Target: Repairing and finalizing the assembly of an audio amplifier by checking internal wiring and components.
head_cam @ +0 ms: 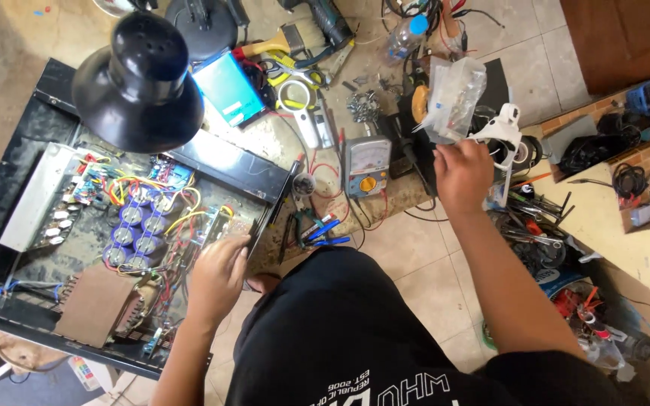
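The person sits over a tiled floor [415, 252] with an opened black amplifier chassis [9, 248] lying at their left. The left hand [218, 274] rests on the near right part of the chassis interior, fingers curled down onto a small circuit board [227, 225] beside a cluster of blue capacitors [135, 229]; whether it grips anything there cannot be told. Yellow, red and blue wires [182, 218] loop between the capacitors and that board, and a brown transformer block [99, 304] sits at the near edge of the chassis. A black lamp shade [138, 75] hangs over the far part of the chassis.

The right hand [462, 174] reaches out to the right and is clenched on a clear plastic bag [454, 98] of small parts, held up above the floor clutter. Just beside it is a white plastic tool [502, 128]. Between the 2 hands, on the floor, lie an analogue multimeter [365, 167] with a yellow dial, a magnifying glass [295, 98], and blue-handled pliers [321, 229]. A pile of hand tools [536, 218] lies right of the forearm.
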